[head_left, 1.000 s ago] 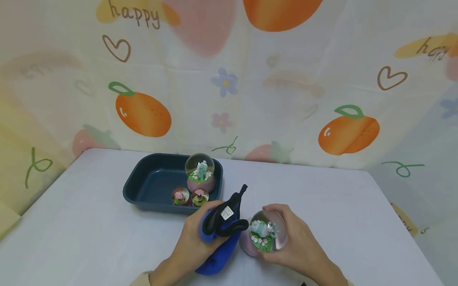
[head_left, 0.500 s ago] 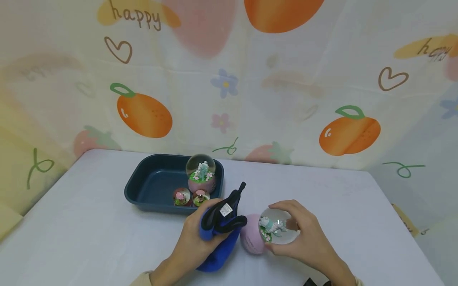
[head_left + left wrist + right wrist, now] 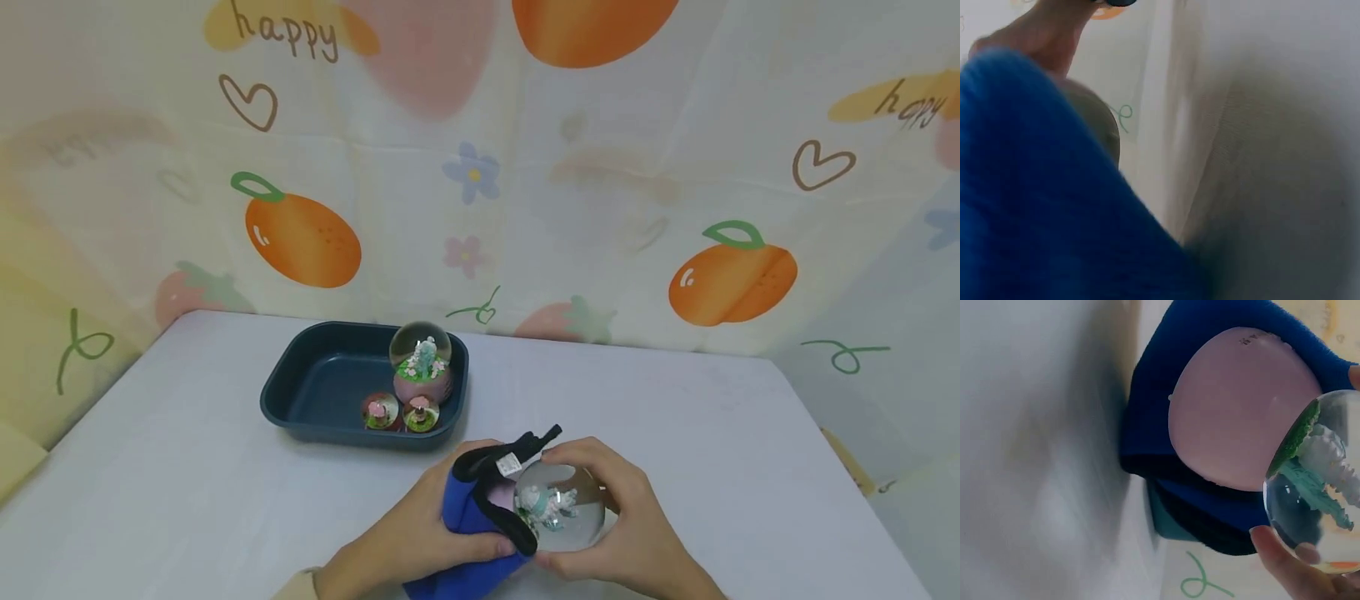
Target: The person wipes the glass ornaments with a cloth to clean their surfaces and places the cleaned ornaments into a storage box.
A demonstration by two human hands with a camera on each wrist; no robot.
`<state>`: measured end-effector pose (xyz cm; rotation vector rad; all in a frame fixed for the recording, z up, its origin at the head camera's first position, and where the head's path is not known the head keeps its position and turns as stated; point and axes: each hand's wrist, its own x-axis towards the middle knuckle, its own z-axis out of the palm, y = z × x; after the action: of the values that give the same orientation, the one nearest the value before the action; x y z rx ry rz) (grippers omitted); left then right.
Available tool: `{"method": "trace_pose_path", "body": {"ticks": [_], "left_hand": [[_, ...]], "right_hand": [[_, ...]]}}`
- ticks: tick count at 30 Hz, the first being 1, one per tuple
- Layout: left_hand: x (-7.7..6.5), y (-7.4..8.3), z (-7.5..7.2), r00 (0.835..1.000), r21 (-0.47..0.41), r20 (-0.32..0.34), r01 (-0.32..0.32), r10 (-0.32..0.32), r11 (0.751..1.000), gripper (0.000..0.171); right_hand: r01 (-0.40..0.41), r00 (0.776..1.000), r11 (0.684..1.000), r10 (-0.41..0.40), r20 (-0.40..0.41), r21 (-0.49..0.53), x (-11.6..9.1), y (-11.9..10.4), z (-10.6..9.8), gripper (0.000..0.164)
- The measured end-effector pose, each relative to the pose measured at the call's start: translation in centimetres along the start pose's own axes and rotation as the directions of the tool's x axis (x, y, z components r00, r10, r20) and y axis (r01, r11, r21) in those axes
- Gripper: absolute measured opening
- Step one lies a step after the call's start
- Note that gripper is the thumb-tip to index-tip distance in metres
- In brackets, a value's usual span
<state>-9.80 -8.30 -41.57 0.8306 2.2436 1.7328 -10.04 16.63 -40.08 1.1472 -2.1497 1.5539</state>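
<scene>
My left hand (image 3: pixel 420 529) grips a blue cloth pouch (image 3: pixel 467 507) with a black edge and a white tag, its mouth facing right. In my right hand (image 3: pixel 641 521) is a snow globe (image 3: pixel 573 508), held by its clear ball and tipped sideways. The globe's pink base (image 3: pixel 1241 412) is at the pouch mouth, partly inside it; the right wrist view shows blue cloth (image 3: pixel 1147 419) around the base. A white and teal figure on green ground shows inside the ball. Blue cloth (image 3: pixel 1066 206) fills much of the left wrist view, hiding my left hand there.
A dark blue tray (image 3: pixel 322 396) stands behind my hands on the white-covered table (image 3: pixel 172 458). At its right end are a large snow globe (image 3: pixel 422 367) and two small ones, left (image 3: pixel 381 412) and right (image 3: pixel 422 414). A fruit-printed cloth (image 3: pixel 525 208) hangs behind.
The pouch has moved right and turned its mouth toward the globe. The pink base, outside the pouch before, is now partly within its mouth. The tray's contents have not moved.
</scene>
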Motion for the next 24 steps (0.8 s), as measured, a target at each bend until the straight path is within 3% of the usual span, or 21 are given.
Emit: {"method": "trace_pose_path", "body": {"ticks": [2, 5, 8, 11, 13, 15, 19, 21, 24], "left_hand": [[0.0, 0.0, -0.1, 1.000, -0.036, 0.013, 0.014, -0.014, 0.999, 0.063], [-0.1, 0.0, -0.2, 1.000, -0.043, -0.009, -0.021, 0.021, 0.999, 0.048], [-0.1, -0.2, -0.3, 0.993, -0.006, -0.091, -0.071, 0.070, 0.997, 0.031], [0.1, -0.5, -0.5, 0.973, 0.062, -0.203, -0.096, 0.107, 0.993, 0.020], [0.2, -0.7, -0.7, 0.961, 0.106, -0.262, -0.065, 0.091, 0.992, 0.022], [0.2, -0.6, -0.9, 0.960, 0.079, -0.278, -0.025, 0.046, 0.997, 0.027], [-0.2, -0.3, -1.2, 0.983, -0.058, -0.172, 0.052, -0.061, 0.997, 0.038], [-0.3, 0.0, -1.3, 0.994, -0.108, -0.092, 0.056, -0.066, 0.993, 0.039], [-0.4, 0.5, -1.5, 1.000, -0.087, -0.007, 0.026, -0.027, 0.996, 0.038]], "right_hand": [[0.061, 0.998, 0.998, -0.061, 0.005, 0.029, 0.1, 0.0, 0.1, 0.076], [0.090, 0.996, 0.995, -0.091, 0.008, 0.048, 0.1, -0.1, 0.1, 0.076], [0.115, 0.993, 0.989, -0.117, 0.019, 0.094, 0.1, 0.0, 0.2, 0.077], [0.133, 0.990, 0.981, -0.138, 0.030, 0.142, 0.1, 0.0, 0.2, 0.078], [0.134, 0.989, 0.976, -0.142, 0.037, 0.172, 0.2, 0.1, 0.2, 0.079], [0.125, 0.990, 0.972, -0.135, 0.041, 0.198, 0.2, 0.1, 0.2, 0.079], [0.086, 0.994, 0.960, -0.101, 0.044, 0.266, 0.2, 0.1, 0.0, 0.080], [0.072, 0.996, 0.958, -0.085, 0.037, 0.277, 0.1, 0.1, 0.0, 0.080], [0.061, 0.997, 0.965, -0.069, 0.021, 0.255, 0.1, 0.1, 0.0, 0.079]]}}
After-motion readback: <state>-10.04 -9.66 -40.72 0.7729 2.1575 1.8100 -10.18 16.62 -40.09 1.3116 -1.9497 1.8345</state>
